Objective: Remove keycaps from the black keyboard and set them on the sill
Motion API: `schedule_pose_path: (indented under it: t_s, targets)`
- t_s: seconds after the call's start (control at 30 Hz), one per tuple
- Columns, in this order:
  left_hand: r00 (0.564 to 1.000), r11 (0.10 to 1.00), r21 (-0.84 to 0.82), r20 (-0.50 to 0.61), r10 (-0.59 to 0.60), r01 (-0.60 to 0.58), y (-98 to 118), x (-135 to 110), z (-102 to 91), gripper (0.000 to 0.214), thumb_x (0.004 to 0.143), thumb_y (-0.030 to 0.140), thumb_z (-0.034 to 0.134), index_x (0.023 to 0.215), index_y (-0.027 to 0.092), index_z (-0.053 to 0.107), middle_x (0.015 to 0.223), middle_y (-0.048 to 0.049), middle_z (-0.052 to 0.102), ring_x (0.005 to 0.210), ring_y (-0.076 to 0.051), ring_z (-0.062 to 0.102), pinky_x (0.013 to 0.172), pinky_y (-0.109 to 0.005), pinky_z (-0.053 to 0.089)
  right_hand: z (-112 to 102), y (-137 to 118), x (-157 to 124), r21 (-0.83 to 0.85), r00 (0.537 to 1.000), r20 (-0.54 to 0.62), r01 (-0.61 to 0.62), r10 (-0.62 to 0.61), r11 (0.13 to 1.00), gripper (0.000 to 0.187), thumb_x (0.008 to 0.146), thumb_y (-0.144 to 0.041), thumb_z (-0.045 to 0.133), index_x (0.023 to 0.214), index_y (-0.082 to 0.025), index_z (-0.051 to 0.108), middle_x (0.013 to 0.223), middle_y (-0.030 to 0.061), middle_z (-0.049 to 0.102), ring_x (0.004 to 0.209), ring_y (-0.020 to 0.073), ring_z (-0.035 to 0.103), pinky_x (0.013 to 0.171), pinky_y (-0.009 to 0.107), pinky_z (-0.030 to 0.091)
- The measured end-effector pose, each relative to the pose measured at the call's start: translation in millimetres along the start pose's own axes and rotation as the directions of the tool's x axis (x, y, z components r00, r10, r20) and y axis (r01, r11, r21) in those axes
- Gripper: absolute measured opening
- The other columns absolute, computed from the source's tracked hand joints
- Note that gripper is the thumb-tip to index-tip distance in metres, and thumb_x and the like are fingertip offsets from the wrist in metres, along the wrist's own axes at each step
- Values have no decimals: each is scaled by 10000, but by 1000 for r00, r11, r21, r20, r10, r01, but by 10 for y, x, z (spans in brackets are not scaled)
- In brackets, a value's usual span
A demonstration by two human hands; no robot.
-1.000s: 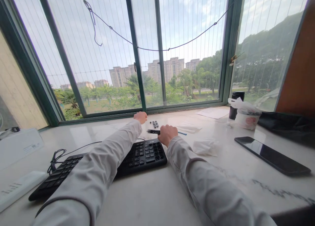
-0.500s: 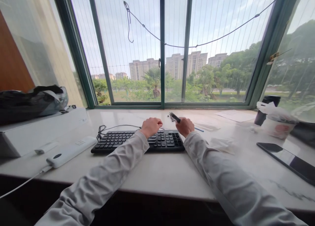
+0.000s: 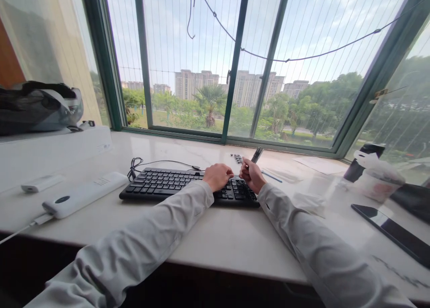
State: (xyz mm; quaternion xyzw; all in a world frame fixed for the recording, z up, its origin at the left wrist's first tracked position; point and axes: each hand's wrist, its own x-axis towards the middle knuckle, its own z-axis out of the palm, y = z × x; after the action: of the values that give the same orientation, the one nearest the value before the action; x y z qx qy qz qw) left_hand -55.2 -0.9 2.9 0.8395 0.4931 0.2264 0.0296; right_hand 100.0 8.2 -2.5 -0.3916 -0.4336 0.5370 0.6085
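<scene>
A black keyboard [image 3: 161, 182] lies on the pale stone counter, with some sockets at its right end bare of keycaps. Over its right half is my left hand [image 3: 217, 177], closed with the fingertips drawn together; whatever they may pinch is hidden. My right hand [image 3: 252, 176] is wrapped round a slim black brush [image 3: 257, 156], whose upper end points up and slightly right. This hand is above the keyboard's right end, close to my left fingertips. Just behind the keyboard sits a small group of loose black keycaps [image 3: 237, 157].
A thin blue stick [image 3: 272, 177] and clear plastic wrapping [image 3: 307, 200] lie to the right. Farther right are a phone [image 3: 386, 227] and a bagged tub [image 3: 379, 180]. At left are a white power bank [image 3: 85, 195], a white box [image 3: 67, 151] and a coiled cable [image 3: 134, 167].
The brush has swung from pointing up-left to pointing up-right as my right hand turned. My left hand has come nearer to the right one. The view has tilted.
</scene>
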Motion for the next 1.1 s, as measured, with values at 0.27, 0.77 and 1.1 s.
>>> schedule_pose_path:
  t_s: [0.27, 0.77, 1.1]
  targets:
    - [999, 998, -63, 38, 29, -26, 44, -7, 54, 315, 837, 494, 500, 986, 315, 713, 1037, -14, 704, 1016, -222, 618, 887, -317, 455, 68, 17, -42, 84, 1000, -19, -20, 22, 996, 335, 842, -334, 533, 583, -208, 361, 416, -95, 225, 353, 61, 176, 353, 198, 256]
    - [999, 1000, -20, 48, 1, 0, 81, -17, 44, 272, 847, 428, 496, 999, 291, 677, 1061, -15, 690, 1010, -211, 613, 877, -308, 462, 71, 4, -31, 72, 999, -49, 26, -22, 997, 310, 816, -312, 594, 590, -194, 417, 489, -53, 376, 436, 74, 355, 444, 210, 370]
    - [999, 1000, -10, 50, -19, 19, 88, -21, 11, 272, 850, 430, 485, 993, 283, 662, 1048, -21, 687, 992, -214, 610, 843, -312, 465, 48, -29, -33, 84, 997, -71, 7, -1, 996, 303, 838, -278, 572, 597, -187, 412, 494, -53, 366, 432, 64, 342, 398, 190, 303]
